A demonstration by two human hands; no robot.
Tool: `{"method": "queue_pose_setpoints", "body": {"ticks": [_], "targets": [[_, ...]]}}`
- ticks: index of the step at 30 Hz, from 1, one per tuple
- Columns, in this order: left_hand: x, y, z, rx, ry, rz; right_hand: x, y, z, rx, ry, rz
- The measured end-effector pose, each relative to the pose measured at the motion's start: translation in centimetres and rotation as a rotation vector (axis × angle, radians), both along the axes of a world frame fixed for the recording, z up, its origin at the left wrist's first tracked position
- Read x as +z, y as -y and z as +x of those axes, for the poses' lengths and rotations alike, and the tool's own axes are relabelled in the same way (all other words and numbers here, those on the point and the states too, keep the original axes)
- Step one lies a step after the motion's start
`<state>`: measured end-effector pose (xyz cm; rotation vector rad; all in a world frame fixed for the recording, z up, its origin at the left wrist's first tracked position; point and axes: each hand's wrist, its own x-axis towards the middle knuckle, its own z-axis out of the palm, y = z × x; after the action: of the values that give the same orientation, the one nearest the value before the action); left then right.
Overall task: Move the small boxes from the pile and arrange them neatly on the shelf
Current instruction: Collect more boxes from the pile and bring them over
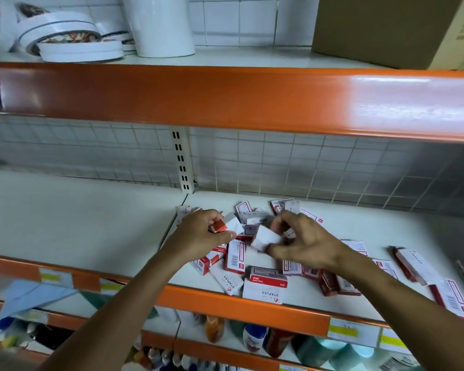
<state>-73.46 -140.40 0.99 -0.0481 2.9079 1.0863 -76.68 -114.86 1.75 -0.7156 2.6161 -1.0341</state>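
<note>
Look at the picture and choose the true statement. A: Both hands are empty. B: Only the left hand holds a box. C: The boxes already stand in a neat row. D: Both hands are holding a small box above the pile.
D: the left hand grips a small red and white box, the right hand pinches a white box, and the pile lies scattered on the shelf.

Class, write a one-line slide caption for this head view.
Left hand and right hand each hold a small red-and-white staple box above the scattered pile on the white shelf.
</note>
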Motion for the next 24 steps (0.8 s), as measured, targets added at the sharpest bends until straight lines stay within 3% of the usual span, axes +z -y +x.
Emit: {"method": "queue_pose_setpoints", "body": {"ticks": [5, 11, 14, 24], "targets": [[0.8, -0.1, 0.7, 0.016, 0.016, 0.080, 1.7, 0.0, 0.5, -0.109, 0.216, -0.370], [1.9, 0.6, 2.8, 0.092, 0.020, 0.142, 2.2, 3.0, 0.5, -0.046, 0.774, -0.936], [2.3, 1.5, 4.6, 0.131, 0.007, 0.211, 2.4, 4.8, 1.0, -0.001, 0.879, -0.953], [2.1, 7.3, 12.6, 0.406, -0.045, 0.295, 1.3, 12.8, 3.4, 0.145, 0.866, -0.703]]}}
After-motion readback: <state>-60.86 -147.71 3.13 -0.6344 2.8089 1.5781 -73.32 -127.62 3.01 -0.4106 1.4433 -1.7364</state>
